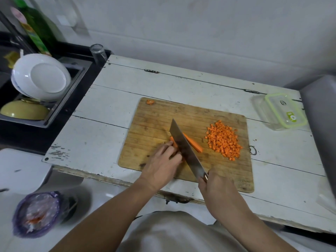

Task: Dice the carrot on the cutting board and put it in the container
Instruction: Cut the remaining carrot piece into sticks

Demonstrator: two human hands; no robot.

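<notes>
Head view: left hand (161, 163) curls on carrot (193, 142) — right hand (214, 184) grips cleaver (185, 148), blade angled down.

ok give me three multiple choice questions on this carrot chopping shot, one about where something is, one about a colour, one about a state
1. Where does the pile of diced carrot lie?
A. in the container
B. on the cutting board, on its right part
C. in the sink

2. What colour is the rim of the container?
A. red
B. light green
C. black

3. What is the right hand doing?
A. holding the knife by its handle
B. resting flat on the table
C. lifting the container

Answers:
1 B, the cubes sit heaped on the cutting board to the right of the blade.
2 B, a light green band runs round its top.
3 A, its fingers wrap the handle while the left hand steadies the carrot piece.
</notes>
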